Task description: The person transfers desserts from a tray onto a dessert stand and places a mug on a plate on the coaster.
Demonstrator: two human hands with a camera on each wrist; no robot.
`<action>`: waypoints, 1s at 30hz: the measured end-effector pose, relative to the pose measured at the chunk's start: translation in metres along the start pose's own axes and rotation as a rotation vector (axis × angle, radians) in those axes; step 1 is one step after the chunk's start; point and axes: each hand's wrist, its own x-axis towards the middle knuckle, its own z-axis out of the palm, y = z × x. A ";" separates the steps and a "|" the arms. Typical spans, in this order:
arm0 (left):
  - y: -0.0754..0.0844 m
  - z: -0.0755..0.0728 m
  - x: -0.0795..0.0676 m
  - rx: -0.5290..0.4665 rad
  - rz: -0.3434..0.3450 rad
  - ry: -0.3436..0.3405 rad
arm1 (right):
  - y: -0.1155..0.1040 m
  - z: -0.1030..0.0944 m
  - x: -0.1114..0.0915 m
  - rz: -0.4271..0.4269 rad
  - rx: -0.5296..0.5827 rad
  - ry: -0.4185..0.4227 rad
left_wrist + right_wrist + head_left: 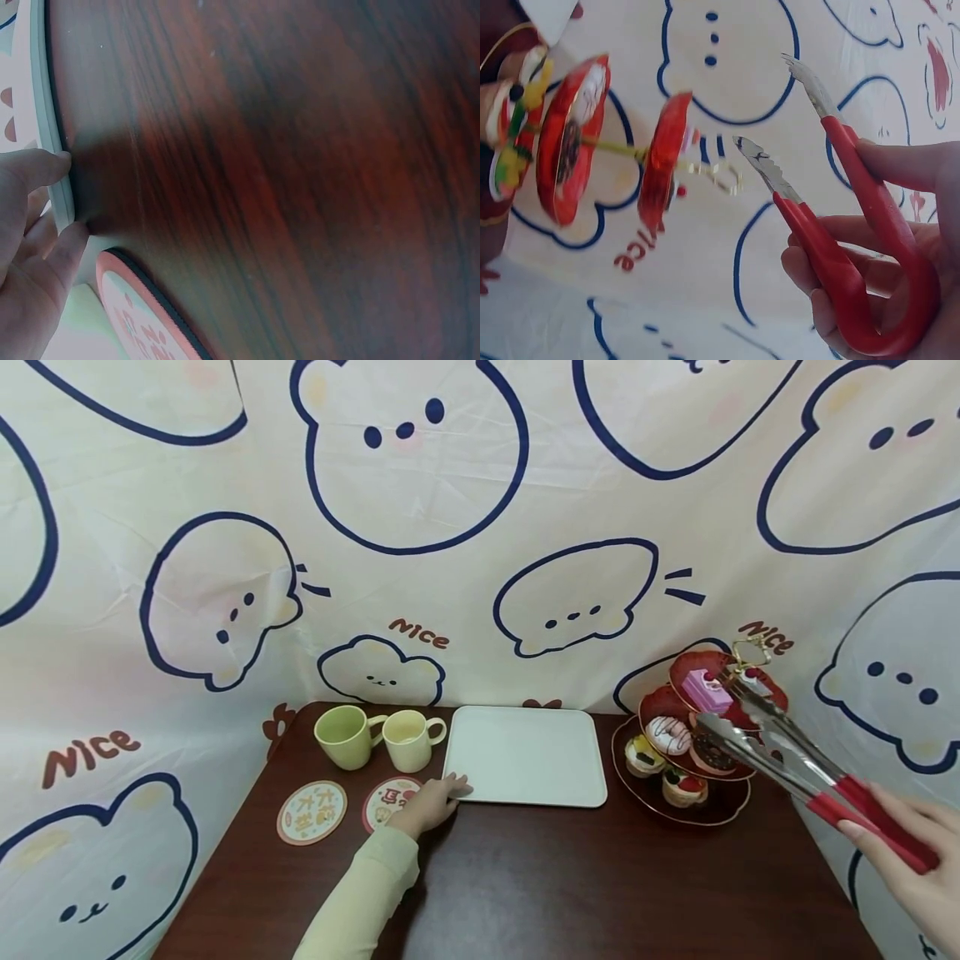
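**Currently: L hand on tray, R hand w/ tongs**

Mid-left of head view: green mug (343, 742), pale mug (406, 748) beside it; below them, two coasters, one far L (312, 812), one partly behind the L hand (433, 803). That hand, fingers bent, thumb & finger close together, pinches the lower-L corner of the tray (525, 756), mid-frame, flat. Tray prob. light, stiff, smooth, so apt to slide; best held by rim/corners.

R of centre: tiered stand (692, 661), pink cake (707, 692) on top tier, donut (667, 735) mid tier. Cake looks light, maybe soft; squeeze gently, low on its sides. Stand prob. tippy if bumped up top.

Lower R: R hand (918, 893), fingers curled round red grips of the tongs (855, 793); tips spread near top tier, nothing btwn them (R wrist view). Tongs prob. light, springy; metal tips slippery, so hold by red grips.
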 end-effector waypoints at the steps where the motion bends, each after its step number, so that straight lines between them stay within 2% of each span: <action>1: 0.000 0.000 0.000 0.001 -0.002 0.000 | -0.005 0.000 0.001 0.001 -0.014 -0.048; 6: 0.000 0.000 -0.002 -0.003 -0.010 0.003 | -0.027 0.006 0.010 -0.017 -0.129 -0.251; 11: 0.002 -0.001 -0.004 -0.016 0.003 0.010 | -0.038 0.024 0.016 -0.078 -0.078 -0.342; 15: 0.003 -0.001 -0.004 -0.016 0.017 0.016 | -0.042 0.046 0.016 -0.147 0.019 -0.358; 23: 0.001 0.001 -0.001 0.012 0.014 0.014 | -0.040 0.110 0.013 -0.286 0.239 -0.295; 30: -0.002 0.002 -0.001 0.022 0.003 0.021 | -0.039 0.169 0.011 -0.358 0.300 -0.258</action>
